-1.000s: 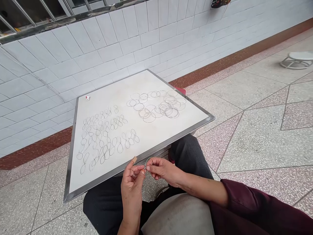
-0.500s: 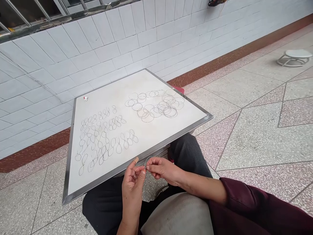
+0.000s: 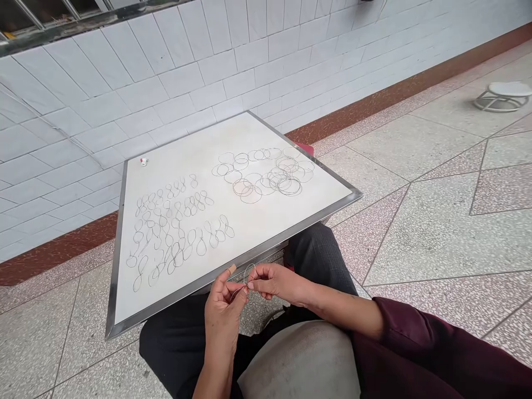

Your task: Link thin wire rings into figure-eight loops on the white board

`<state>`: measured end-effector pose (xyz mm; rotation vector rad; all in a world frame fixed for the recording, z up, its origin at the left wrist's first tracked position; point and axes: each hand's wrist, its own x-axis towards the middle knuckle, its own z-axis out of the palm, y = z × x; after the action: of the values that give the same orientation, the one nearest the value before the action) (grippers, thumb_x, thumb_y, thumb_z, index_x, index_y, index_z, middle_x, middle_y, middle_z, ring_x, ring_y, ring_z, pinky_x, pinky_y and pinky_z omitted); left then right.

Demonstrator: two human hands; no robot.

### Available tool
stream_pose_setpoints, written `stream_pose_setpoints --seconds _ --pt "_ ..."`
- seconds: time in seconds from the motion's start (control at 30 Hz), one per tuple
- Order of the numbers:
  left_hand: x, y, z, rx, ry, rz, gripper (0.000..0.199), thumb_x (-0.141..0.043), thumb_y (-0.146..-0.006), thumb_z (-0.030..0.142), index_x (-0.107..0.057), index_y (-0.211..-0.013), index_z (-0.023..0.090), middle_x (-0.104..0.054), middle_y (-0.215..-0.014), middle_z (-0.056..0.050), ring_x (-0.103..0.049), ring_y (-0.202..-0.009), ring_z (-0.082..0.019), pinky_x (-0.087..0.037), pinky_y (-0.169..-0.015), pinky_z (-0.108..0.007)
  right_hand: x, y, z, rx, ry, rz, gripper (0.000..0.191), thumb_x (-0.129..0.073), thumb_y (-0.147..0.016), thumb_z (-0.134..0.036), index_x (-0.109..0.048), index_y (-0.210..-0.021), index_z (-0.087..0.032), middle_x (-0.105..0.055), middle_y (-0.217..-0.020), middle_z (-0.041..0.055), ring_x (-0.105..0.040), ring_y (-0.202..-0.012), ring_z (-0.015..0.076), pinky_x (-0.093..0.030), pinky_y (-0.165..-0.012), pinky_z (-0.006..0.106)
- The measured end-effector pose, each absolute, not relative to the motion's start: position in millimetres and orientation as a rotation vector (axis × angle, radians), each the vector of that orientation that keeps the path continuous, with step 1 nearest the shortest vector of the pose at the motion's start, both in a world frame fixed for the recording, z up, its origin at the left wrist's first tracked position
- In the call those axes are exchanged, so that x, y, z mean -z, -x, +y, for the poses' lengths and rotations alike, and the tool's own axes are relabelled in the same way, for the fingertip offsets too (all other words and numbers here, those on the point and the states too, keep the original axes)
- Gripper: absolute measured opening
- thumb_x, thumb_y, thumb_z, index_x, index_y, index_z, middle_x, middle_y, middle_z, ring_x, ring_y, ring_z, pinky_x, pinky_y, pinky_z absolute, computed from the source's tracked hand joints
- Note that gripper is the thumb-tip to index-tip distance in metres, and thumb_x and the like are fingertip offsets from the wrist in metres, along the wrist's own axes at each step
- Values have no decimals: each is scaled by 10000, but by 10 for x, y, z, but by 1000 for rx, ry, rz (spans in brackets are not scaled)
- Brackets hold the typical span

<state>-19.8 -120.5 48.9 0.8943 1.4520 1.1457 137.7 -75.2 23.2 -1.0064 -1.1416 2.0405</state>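
Over my lap, by the table's near edge, both hands pinch a thin wire loop (image 3: 250,267). My left hand (image 3: 224,310) grips its lower part between thumb and fingertip; tan tape wraps one finger. My right hand (image 3: 276,286) holds the same wire between thumb and forefinger, the fingertips of both hands almost touching. One rounded end of the loop rises above the fingers, the rest is partly hidden by them. On the white table, twisted figure-eight wires (image 3: 200,245) lie in rows at the left, and round wire rings (image 3: 288,185) overlap at the right.
The white table (image 3: 187,149) has a metal rim and stands near a white tiled wall (image 3: 174,72). A small red-and-white object (image 3: 144,162) sits at its far left corner. A low white stool (image 3: 502,95) is on the floor at far right.
My hands stay together on the wire, with the left shifted slightly left. The loop's upper end stands more upright between the fingers. The view has tilted down a little.
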Motion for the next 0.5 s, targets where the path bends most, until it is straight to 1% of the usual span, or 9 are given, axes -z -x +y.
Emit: stream_pose_setpoints --seconds 0.17,0.3,0.5 --pt "-579 152 -1201 -1204 -818 1464 618 -812 -680 338 -617 -1248 195 -645 -717 27 -564 -611 -128 -488 -621 -272 -255 -1377 -766 -2067 902 -1071 400 -816 -664 -499 -636 -802 -169 -564 -696 -41 -438 -570 73 -333 -542 230" --pt "-585 150 -1191 -1234 -753 1479 619 -815 -676 337 -609 -1238 177 -632 -725 30 -572 -591 -115 -501 -604 -268 -244 -1345 -785 -2039 904 -1058 409 -805 -682 -519 -638 -822 -173 -576 -713 -34 -453 -583 79 -339 -547 230" --pt "-562 130 -1210 -1237 -874 1507 575 -794 -711 345 -609 -1236 201 -637 -721 26 -584 -636 -136 -494 -614 -270 -211 -1299 -800 -2012 947 -1037 458 -772 -697 -587 -589 -790 -177 -529 -627 -49 -457 -560 86 -351 -536 223"
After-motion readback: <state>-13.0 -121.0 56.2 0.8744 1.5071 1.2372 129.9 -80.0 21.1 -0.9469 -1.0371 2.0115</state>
